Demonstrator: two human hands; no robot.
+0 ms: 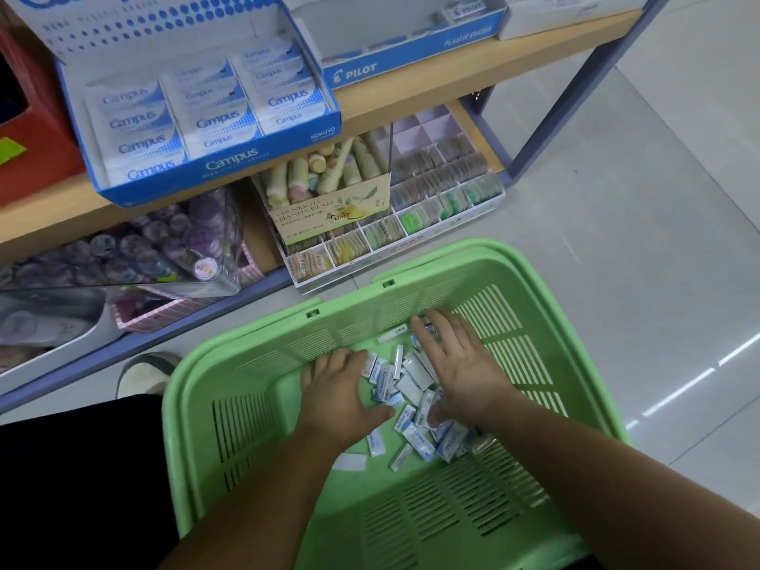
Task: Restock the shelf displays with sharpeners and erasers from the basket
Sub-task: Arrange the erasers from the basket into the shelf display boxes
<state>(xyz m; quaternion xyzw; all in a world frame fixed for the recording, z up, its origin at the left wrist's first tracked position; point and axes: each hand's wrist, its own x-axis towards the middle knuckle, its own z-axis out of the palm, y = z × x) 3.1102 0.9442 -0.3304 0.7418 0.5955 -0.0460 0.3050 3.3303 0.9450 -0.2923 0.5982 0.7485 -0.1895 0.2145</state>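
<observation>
Bare forearms (575, 466) run down to the left hand (341, 394) and the right hand (460, 364). A black cloth garment (74, 487) covers the lap at lower left. Past it is a pale slip-on shoe (140, 374) with a dark grey band across its top.

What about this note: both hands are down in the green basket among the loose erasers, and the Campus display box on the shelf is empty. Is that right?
Not quite. The head view shows the Campus display box stocked with rows of Campus erasers, not empty. The rest holds: the left hand and right hand are down in the green basket among the loose erasers.
</observation>
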